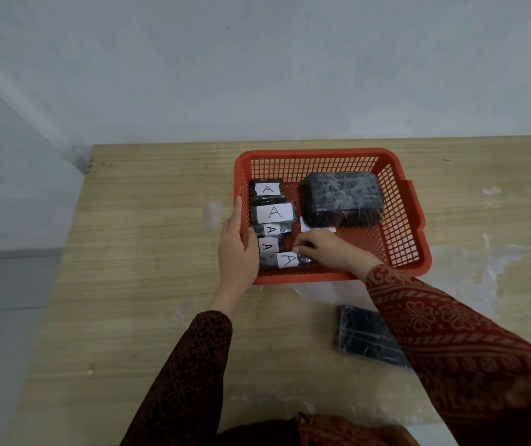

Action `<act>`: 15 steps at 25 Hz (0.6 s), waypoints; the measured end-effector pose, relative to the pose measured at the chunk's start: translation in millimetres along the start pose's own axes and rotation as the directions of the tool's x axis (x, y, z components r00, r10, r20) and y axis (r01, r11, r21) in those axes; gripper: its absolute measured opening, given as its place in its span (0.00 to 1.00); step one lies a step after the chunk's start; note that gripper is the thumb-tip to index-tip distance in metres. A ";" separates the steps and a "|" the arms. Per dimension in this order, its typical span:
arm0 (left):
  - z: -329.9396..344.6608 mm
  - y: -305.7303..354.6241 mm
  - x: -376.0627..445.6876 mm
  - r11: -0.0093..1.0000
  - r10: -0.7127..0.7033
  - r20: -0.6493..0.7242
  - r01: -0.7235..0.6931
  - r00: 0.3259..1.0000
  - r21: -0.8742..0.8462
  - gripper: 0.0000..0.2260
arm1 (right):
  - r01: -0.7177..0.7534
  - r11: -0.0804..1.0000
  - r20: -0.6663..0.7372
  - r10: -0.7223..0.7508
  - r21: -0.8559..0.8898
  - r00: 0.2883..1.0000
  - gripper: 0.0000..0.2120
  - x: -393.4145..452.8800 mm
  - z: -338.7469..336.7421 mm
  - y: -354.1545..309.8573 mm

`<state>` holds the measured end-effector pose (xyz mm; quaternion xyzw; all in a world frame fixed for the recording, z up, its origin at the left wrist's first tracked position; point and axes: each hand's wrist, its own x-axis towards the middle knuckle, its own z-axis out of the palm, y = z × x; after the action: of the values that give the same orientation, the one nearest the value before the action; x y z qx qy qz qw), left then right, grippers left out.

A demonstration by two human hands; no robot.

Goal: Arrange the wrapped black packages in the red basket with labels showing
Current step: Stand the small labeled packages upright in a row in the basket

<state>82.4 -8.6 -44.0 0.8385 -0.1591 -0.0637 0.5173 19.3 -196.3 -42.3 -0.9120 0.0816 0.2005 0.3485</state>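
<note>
Inside red basket [412, 201], right hand [325, 249] pinches nearest labelled package [285, 260], long axis left-right.

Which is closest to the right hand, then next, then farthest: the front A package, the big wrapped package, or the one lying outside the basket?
1. Front A package: touching the right hand.
2. Big wrapped package: behind, in the red basket.
3. Outside package: on the table, nearer the person.
</note>
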 end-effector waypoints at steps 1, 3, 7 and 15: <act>-0.1 0.2 -0.3 1.000 0.003 0.001 -0.003 1.000 -0.003 0.26 | -0.005 1.000 -0.025 0.005 -0.015 1.000 0.09 2.3 2.3 0.1; -0.1 -0.4 -0.8 1.000 0.004 0.002 -0.004 1.000 -0.006 0.26 | 0.003 0.999 -0.050 -0.006 -0.053 0.999 0.08 4.0 5.2 1.0; 0.4 -1.3 0.3 1.000 0.004 -0.002 -0.004 1.000 -0.017 0.27 | 0.058 0.996 -0.040 -0.060 -0.066 0.997 0.03 1.2 8.7 -2.9; -1.7 -0.5 0.2 0.998 0.029 0.027 -0.030 0.999 0.058 0.27 | 0.085 0.995 -0.053 -0.089 -0.058 0.995 0.06 -4.9 8.9 -15.1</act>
<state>83.2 -7.0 -43.6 0.8498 -0.1799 -0.0622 0.4915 16.5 -179.1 -37.2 -0.9293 0.0458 0.1619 0.3288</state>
